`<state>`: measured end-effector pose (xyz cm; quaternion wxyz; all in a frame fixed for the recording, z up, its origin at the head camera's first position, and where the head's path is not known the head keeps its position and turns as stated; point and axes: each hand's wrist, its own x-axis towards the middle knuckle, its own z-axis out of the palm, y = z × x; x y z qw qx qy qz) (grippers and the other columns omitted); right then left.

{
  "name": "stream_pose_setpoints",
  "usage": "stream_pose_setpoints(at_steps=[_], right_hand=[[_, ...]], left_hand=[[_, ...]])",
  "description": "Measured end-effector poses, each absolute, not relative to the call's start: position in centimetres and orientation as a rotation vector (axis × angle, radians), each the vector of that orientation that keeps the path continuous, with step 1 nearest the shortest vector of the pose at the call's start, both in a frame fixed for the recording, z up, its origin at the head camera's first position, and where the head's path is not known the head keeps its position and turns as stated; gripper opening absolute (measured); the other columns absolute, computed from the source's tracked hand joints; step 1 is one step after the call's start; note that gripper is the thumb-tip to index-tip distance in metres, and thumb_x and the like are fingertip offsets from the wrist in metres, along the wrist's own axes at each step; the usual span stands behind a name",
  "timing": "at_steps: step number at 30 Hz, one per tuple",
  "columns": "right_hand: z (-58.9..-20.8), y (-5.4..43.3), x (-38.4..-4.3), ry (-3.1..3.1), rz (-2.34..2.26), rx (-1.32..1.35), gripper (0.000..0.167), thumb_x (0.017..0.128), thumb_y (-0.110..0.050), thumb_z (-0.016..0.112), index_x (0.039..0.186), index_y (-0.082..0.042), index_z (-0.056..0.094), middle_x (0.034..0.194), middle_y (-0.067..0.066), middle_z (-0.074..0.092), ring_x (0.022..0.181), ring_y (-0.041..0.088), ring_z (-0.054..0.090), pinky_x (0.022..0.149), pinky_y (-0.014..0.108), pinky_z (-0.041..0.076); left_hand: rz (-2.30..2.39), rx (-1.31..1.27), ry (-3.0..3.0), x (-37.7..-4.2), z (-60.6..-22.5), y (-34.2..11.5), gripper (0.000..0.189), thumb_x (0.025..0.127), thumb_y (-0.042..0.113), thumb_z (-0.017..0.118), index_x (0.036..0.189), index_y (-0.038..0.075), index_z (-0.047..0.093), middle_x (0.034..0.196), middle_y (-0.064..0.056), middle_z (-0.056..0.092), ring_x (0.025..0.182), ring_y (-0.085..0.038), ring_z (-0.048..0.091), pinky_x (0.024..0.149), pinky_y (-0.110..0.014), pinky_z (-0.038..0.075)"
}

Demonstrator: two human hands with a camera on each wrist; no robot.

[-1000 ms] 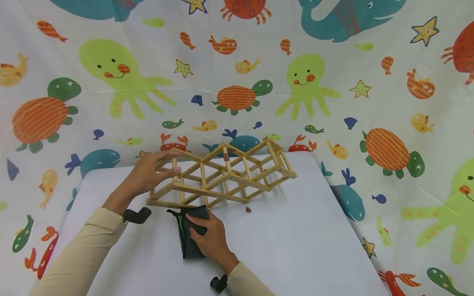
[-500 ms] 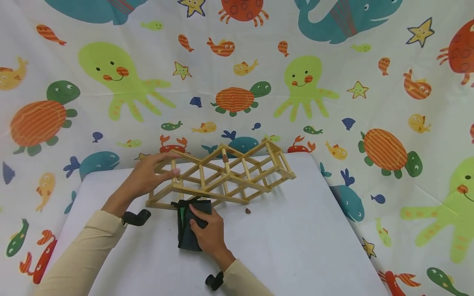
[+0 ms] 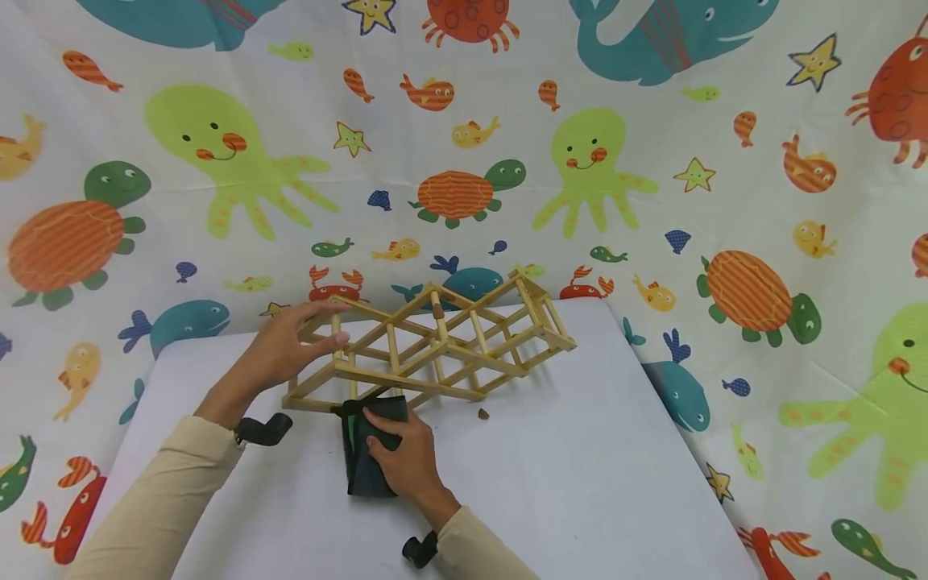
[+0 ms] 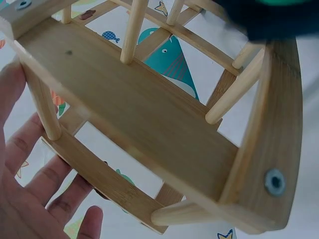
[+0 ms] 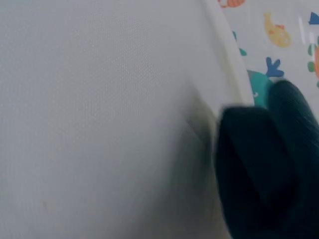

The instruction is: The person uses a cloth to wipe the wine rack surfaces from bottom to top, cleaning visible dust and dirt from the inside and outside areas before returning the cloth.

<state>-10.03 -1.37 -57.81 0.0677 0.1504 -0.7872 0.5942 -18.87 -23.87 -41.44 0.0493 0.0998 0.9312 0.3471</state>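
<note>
A wooden lattice rack (image 3: 409, 382) of slats and dowels, probably a folding wine rack, stands tilted across the table's back half. My left hand (image 3: 286, 342) holds its left end, thumb and fingers around an end dowel. Close up in the left wrist view, fingers (image 4: 52, 177) lie along a slat behind the wide board (image 4: 124, 109). In my right hand (image 3: 412, 451) is a folded dark cloth (image 3: 371, 474) with a green strip, gripped between thumb and fingers. Its upper edge overlaps the rack's lower front slat. The right wrist view shows mostly the dark cloth (image 5: 264, 169), blurred.
A small brown chip (image 3: 483, 414) lies on the white tabletop (image 3: 565, 467) in front of the rack. One dowel bears a brown patch (image 3: 438, 311). Behind the table hangs a sea-animal patterned curtain (image 3: 464, 97), close to the rack's back.
My right hand has shifted the cloth forward and slightly left against the rack's lower slats, then back a little. The left hand keeps its hold, and the rack stays in place.
</note>
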Motion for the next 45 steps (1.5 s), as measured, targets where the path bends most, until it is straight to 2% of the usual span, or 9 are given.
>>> stream_pose_setpoints(at_steps=[3,8,13,17,23,32,38,42,45], right_hand=[[-57.8,-1.2,-9.8,-2.470,1.805,0.481,0.047,0.095,-0.012,0.078,0.135,-0.035,0.071,0.137,0.000,0.068,0.127,0.013,0.064,0.101,0.027,0.055],[-57.2,-1.0,-9.6,-2.351,1.806,0.637,0.045,0.098,-0.013,0.077,0.137,-0.033,0.071,0.142,-0.001,0.065,0.131,0.015,0.063,0.104,0.032,0.056],[-56.9,-1.3,-9.9,-2.426,1.573,0.745,0.048,0.098,-0.015,0.077,0.140,-0.035,0.069,0.139,0.000,0.067,0.128,0.014,0.064,0.102,0.031,0.057],[-57.5,-1.1,-9.8,-2.613,1.448,0.556,0.047,0.097,-0.018,0.077,0.136,-0.043,0.069,0.137,-0.002,0.068,0.124,0.014,0.065,0.097,0.032,0.055],[-58.7,0.6,-9.9,-2.662,1.502,0.234,0.047,0.093,-0.014,0.079,0.128,-0.044,0.074,0.129,0.000,0.072,0.112,0.017,0.069,0.084,0.029,0.054],[-57.6,-0.4,-9.8,-2.624,1.371,0.736,0.045,0.096,-0.018,0.078,0.134,-0.042,0.072,0.143,0.006,0.068,0.130,0.019,0.066,0.102,0.036,0.058],[-58.0,-1.1,-9.8,-2.780,1.314,0.514,0.046,0.096,-0.020,0.077,0.131,-0.050,0.071,0.149,0.015,0.063,0.138,0.033,0.061,0.106,0.054,0.055],[-58.7,-0.2,-9.9,-2.836,1.364,0.296,0.043,0.093,-0.017,0.077,0.126,-0.044,0.076,0.140,0.010,0.071,0.122,0.030,0.069,0.090,0.046,0.058],[-59.0,0.5,-10.0,-2.839,1.369,0.261,0.041,0.091,-0.015,0.079,0.123,-0.040,0.079,0.135,0.009,0.073,0.116,0.028,0.070,0.084,0.040,0.058]], left_hand=[[1.051,0.310,2.831,-18.8,-41.5,-23.8,0.066,0.099,0.055,0.071,0.153,0.022,0.056,0.164,-0.021,0.046,0.152,-0.052,0.038,0.112,-0.084,0.031],[1.038,0.299,2.837,-18.7,-41.4,-23.9,0.065,0.098,0.055,0.071,0.153,0.023,0.056,0.164,-0.021,0.046,0.151,-0.053,0.039,0.112,-0.085,0.032],[1.047,0.298,2.829,-18.8,-41.3,-23.9,0.065,0.098,0.056,0.071,0.153,0.023,0.056,0.164,-0.020,0.047,0.151,-0.051,0.039,0.112,-0.084,0.031],[1.054,0.307,2.828,-18.9,-41.6,-23.7,0.065,0.098,0.055,0.071,0.153,0.024,0.057,0.164,-0.020,0.047,0.152,-0.051,0.038,0.113,-0.084,0.031],[1.043,0.312,2.833,-19.1,-41.7,-23.6,0.066,0.098,0.057,0.070,0.154,0.024,0.056,0.165,-0.020,0.047,0.152,-0.051,0.038,0.113,-0.084,0.031],[1.062,0.303,2.833,-18.9,-41.7,-23.7,0.064,0.099,0.055,0.070,0.154,0.024,0.056,0.165,-0.019,0.046,0.152,-0.051,0.038,0.112,-0.084,0.032],[1.066,0.312,2.823,-18.9,-41.7,-23.6,0.064,0.099,0.055,0.070,0.154,0.024,0.056,0.165,-0.019,0.046,0.152,-0.051,0.038,0.112,-0.084,0.032],[1.058,0.323,2.830,-19.0,-41.6,-23.8,0.064,0.099,0.055,0.070,0.154,0.025,0.056,0.165,-0.018,0.047,0.152,-0.050,0.038,0.113,-0.084,0.032],[1.053,0.320,2.831,-18.9,-41.6,-23.9,0.064,0.099,0.056,0.070,0.154,0.026,0.056,0.164,-0.018,0.047,0.152,-0.050,0.038,0.113,-0.084,0.032]])
